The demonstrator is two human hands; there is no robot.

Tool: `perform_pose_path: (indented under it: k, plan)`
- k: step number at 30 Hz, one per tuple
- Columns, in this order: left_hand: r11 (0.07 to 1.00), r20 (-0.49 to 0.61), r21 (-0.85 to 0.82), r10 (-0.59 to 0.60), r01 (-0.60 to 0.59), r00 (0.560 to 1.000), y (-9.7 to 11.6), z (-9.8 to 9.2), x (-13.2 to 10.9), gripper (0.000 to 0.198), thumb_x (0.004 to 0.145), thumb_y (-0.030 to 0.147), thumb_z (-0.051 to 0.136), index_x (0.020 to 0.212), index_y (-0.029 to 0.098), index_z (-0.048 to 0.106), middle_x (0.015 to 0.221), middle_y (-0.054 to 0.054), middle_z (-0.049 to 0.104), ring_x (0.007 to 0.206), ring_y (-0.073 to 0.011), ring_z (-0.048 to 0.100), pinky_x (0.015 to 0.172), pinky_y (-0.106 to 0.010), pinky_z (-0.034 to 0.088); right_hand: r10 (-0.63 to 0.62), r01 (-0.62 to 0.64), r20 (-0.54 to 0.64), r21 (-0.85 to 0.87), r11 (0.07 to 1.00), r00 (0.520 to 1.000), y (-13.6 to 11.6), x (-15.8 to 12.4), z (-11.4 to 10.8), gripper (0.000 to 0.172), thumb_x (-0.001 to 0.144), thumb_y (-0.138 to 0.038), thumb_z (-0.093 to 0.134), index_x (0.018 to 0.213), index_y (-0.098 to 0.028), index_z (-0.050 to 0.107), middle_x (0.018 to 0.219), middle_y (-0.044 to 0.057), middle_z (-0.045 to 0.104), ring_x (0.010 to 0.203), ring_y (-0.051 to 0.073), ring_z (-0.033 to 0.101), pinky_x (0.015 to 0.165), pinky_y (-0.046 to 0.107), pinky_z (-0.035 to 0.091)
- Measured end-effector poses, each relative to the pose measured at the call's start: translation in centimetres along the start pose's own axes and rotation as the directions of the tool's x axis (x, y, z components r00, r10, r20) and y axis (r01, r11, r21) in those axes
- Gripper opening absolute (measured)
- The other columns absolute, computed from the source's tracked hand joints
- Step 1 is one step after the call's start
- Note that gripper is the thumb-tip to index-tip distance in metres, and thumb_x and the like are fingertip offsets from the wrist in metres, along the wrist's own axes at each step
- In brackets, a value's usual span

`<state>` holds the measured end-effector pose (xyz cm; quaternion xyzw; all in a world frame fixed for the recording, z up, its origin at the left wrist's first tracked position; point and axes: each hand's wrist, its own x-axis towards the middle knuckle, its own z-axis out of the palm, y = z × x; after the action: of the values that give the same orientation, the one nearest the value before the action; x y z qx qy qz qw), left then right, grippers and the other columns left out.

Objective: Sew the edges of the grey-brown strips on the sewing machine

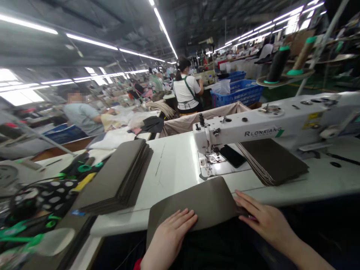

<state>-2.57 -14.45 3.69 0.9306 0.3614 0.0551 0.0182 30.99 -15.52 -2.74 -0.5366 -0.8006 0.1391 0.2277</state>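
A dark olive-grey fabric panel (197, 204) lies over the front edge of the white sewing table, partly hanging towards me. My left hand (171, 234) rests flat on it, fingers stretched out. At the panel's right edge, my right hand (264, 221) has its fingers curled around a small dark thing with a purplish part, too little seen to name. Just beyond the panel is the needle area of a white sewing machine (239, 129). Behind the needle, a black phone (233, 156) lies on the bed, beside a stack of similar panels (275, 159).
On the left stands a taller stack of olive-grey panels (115, 176). Past it lie thread cones and a polka-dot cloth (57, 195). Thread spools (278, 65) stand at upper right. Two people work farther back, near blue crates (239, 93).
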Motion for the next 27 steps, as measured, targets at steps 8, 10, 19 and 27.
perform_pose_path:
  k: [8, 10, 19, 27]
  plan:
    - [0.913, -0.017, -0.326, -0.267, 0.247, 0.964, -2.4, -5.6, -3.2, 0.043, 0.086, 0.010, 0.052, 0.119, 0.036, 0.064, 0.113, 0.002, 0.070, 0.100, -0.0178, 0.068, 0.090, -0.027, 0.054, 0.039, -0.026, -0.038, 0.280, 0.960, 0.999, -0.5, 1.0, -3.4, 0.023, 0.087, -0.030, 0.055, 0.105, -0.028, 0.069, 0.102, 0.005, 0.072, 0.092, 0.023, 0.068, 0.078, 0.027, 0.055]
    - [0.772, 0.024, -0.509, -0.429, 0.381, 0.903, -4.5, -6.7, -4.1, 0.021, 0.088, 0.023, 0.056, 0.101, 0.029, 0.072, 0.095, 0.000, 0.073, 0.088, -0.0201, 0.069, 0.080, -0.029, 0.055, 0.150, -0.125, -0.038, 0.371, 0.920, 0.988, -0.6, 2.2, -4.9, 0.025, 0.086, -0.043, 0.057, 0.097, -0.026, 0.071, 0.093, 0.005, 0.073, 0.087, 0.024, 0.068, 0.073, 0.024, 0.056]
    - [0.643, -0.517, -0.557, -0.764, 0.525, 0.387, -12.0, -18.8, -3.8, 0.045, 0.087, 0.053, 0.051, 0.105, 0.013, 0.062, 0.086, 0.003, 0.065, 0.077, -0.0148, 0.060, 0.070, -0.026, 0.050, 0.229, -0.116, -0.155, 0.525, 0.843, 0.961, -5.7, 8.2, -4.6, 0.043, 0.085, -0.056, 0.052, 0.111, -0.026, 0.068, 0.098, 0.007, 0.074, 0.096, 0.025, 0.068, 0.086, 0.031, 0.054]
    - [0.907, -0.517, 0.075, -0.320, 0.415, 0.794, -18.9, -16.0, -9.8, 0.037, 0.093, 0.037, 0.040, 0.123, 0.029, 0.060, 0.130, 0.004, 0.060, 0.117, -0.0227, 0.058, 0.108, -0.046, 0.036, 0.274, -0.178, -0.209, 0.384, 0.906, 0.939, 1.0, 4.4, -1.9, 0.037, 0.085, -0.053, 0.055, 0.111, -0.029, 0.068, 0.113, 0.001, 0.070, 0.110, 0.022, 0.063, 0.095, 0.027, 0.049]
